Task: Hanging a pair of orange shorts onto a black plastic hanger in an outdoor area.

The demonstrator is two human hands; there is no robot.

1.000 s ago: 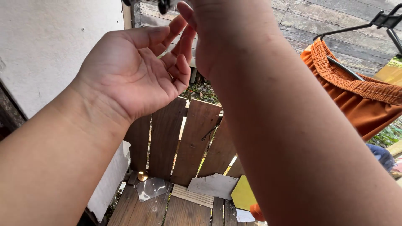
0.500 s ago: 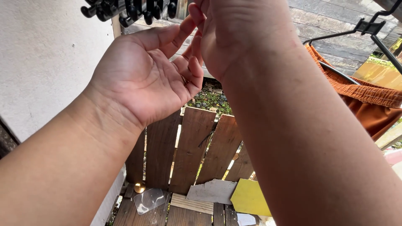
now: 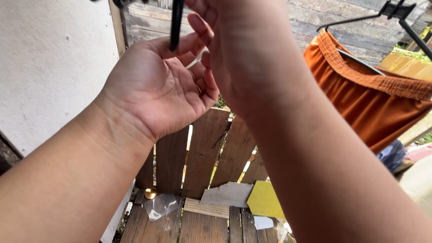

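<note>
Black rod (image 3: 176, 24) hangs straight down from the top edge, its lower end against the fingers of the left hand (image 3: 155, 90). That hand is raised palm-up, fingers loosely spread, gripping nothing. Right hand (image 3: 245, 54) held back-to-camera just beside it; its fingers are hidden, so grip cannot be told. Behind: white wall (image 3: 54, 67) at left, brown wooden fence (image 3: 202, 153), plank floor (image 3: 198, 227). Orange garment (image 3: 373, 103) on a black hanger (image 3: 396, 13) at right. On the floor: clear plastic sheet (image 3: 161, 206), grey board (image 3: 228, 195), yellow card (image 3: 264, 200).
</note>
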